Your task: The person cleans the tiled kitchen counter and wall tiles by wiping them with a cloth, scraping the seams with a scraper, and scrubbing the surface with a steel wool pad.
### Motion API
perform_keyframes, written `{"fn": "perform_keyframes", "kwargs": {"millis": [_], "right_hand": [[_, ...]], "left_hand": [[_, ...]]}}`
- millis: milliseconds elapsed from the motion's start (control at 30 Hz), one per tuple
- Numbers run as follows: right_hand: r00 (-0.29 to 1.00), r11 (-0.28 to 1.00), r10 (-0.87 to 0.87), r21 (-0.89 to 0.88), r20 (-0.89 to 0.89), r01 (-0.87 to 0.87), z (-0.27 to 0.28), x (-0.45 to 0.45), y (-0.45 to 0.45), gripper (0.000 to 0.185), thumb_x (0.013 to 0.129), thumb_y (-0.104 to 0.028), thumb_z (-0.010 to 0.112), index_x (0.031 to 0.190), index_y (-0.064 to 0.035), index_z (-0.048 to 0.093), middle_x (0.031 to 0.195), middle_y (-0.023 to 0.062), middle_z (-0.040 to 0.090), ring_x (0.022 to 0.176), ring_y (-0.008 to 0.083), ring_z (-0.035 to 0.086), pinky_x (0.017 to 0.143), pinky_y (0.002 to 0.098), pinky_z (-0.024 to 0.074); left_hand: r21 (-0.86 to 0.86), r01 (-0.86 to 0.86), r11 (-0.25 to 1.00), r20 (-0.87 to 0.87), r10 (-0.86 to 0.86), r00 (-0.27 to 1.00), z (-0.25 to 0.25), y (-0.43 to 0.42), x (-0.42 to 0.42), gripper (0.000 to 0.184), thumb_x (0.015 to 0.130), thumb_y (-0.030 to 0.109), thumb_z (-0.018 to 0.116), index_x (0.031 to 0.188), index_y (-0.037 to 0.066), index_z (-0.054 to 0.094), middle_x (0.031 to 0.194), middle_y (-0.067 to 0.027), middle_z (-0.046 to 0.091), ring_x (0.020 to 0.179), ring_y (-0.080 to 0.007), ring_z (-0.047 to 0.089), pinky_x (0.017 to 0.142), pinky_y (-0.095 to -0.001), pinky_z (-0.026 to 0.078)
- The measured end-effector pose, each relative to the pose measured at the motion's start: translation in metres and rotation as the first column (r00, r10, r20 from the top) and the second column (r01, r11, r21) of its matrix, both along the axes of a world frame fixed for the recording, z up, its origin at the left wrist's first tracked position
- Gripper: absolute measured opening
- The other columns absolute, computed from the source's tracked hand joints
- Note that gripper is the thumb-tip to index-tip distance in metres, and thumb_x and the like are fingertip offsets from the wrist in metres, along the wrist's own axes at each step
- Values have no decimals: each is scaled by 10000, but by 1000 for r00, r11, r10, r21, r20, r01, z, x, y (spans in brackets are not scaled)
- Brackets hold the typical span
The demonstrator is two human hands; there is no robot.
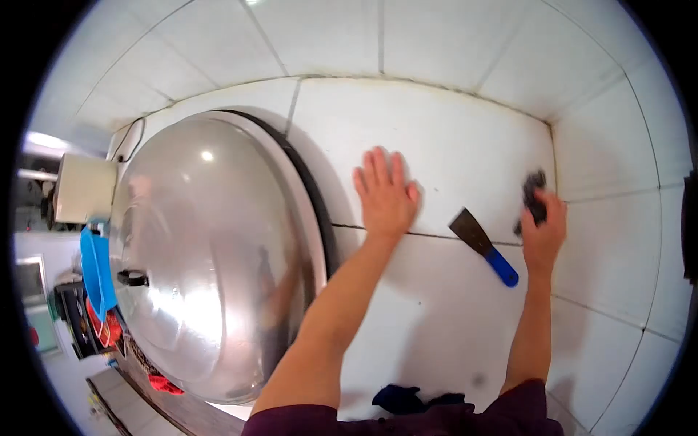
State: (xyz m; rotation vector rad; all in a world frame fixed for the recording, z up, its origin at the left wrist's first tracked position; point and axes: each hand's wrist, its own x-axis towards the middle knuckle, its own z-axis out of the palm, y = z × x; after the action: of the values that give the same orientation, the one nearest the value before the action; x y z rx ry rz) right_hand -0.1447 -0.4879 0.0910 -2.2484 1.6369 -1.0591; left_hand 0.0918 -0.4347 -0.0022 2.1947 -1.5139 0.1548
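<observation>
My left hand (387, 200) lies flat on the white tiled surface (436, 138), fingers spread and holding nothing. At the right, near the wall, my right hand (544, 229) has its fingers closed on a dark scrubbing pad (534, 200), which rests against the tiles. Between the two hands, nearer the right one, lies a scraper (486, 247) with a blue handle and a dark metal blade. A dark blue cloth (407, 398) is at the bottom edge, close to my body.
A large domed metal lid (211, 254) with a black handle fills the left. Tiled walls (603, 145) rise behind and at the right. A blue basin (97, 269), a cream box (86, 189) and a red cloth (166, 384) are at the far left.
</observation>
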Motion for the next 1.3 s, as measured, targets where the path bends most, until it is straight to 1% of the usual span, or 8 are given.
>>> {"fn": "perform_keyframes", "kwargs": {"millis": [167, 333, 433, 467, 600, 1067, 1200, 1300], "right_hand": [[884, 865, 458, -274, 94, -420, -12, 200, -78, 282, 713, -66, 584, 992, -83, 619, 1117, 129, 545, 1077, 287, 499, 922, 383, 399], [702, 754, 654, 168, -280, -635, -36, 419, -67, 261, 819, -158, 493, 926, -10, 679, 1246, 164, 494, 1152, 321, 450, 969, 437, 376], [778, 834, 501, -27, -379, -551, -82, 408, -86, 151, 788, -111, 519, 879, -53, 626, 1020, 118, 539, 956, 282, 494, 852, 395, 411], [808, 844, 420, -148, -414, -515, -88, 402, -91, 106, 773, -87, 532, 855, -74, 599, 907, 95, 562, 859, 263, 516, 794, 374, 429], [841, 836, 427, -209, -333, -507, -96, 276, -128, 184, 785, -89, 524, 942, -74, 620, 973, 47, 582, 850, 262, 513, 781, 392, 420], [716, 971, -146, 39, -683, 235, -70, -38, -210, 329, 784, -41, 492, 1103, -20, 569, 1036, 143, 589, 971, 322, 534, 896, 417, 406], [945, 984, 177, 15, -276, -180, -33, 73, -185, 389, 721, 14, 502, 1089, -71, 596, 1072, 138, 583, 1017, 307, 534, 889, 394, 421], [732, 730, 681, -93, 21, -677, -21, 209, -154, 397, 697, 75, 494, 1050, -55, 619, 1124, 118, 565, 1073, 304, 515, 926, 366, 413]], "left_hand": [[172, 56, 984, -83, -42, 996, 14, 9, -3, 584, 856, 275, 488, 1371, 55, 325, 1433, -191, 246, 1321, -368, 221, 1076, -516, 159], [209, 28, 978, -78, -12, 997, 2, 3, 0, 598, 896, 361, 407, 1408, 82, 275, 1471, -187, 179, 1344, -361, 181, 1087, -496, 139], [187, 41, 982, -35, -36, 999, -6, 6, 1, 582, 904, 371, 394, 1404, 92, 290, 1460, -192, 223, 1346, -362, 180, 1088, -495, 135], [-102, 73, 992, -713, -124, 690, -9, 4, 4, 568, 897, 360, 407, 1387, 86, 319, 1455, -189, 235, 1346, -360, 177, 1085, -504, 129], [172, 47, 984, -9, -46, 999, 5, 3, 6, 562, 850, 336, 493, 1336, 72, 390, 1441, -209, 229, 1339, -369, 184, 1074, -525, 125], [123, 52, 991, -36, -48, 998, 6, 1, 5, 606, 825, 311, 521, 1351, 56, 361, 1437, -222, 218, 1336, -392, 177, 1072, -545, 123], [115, 60, 992, -72, -52, 996, 8, 2, 3, 582, 825, 283, 526, 1329, 34, 376, 1421, -232, 219, 1321, -402, 188, 1058, -551, 147], [86, 54, 995, -80, -47, 996, 9, 1, 3, 582, 818, 282, 523, 1321, 27, 381, 1417, -238, 223, 1321, -402, 188, 1059, -553, 147]]}}
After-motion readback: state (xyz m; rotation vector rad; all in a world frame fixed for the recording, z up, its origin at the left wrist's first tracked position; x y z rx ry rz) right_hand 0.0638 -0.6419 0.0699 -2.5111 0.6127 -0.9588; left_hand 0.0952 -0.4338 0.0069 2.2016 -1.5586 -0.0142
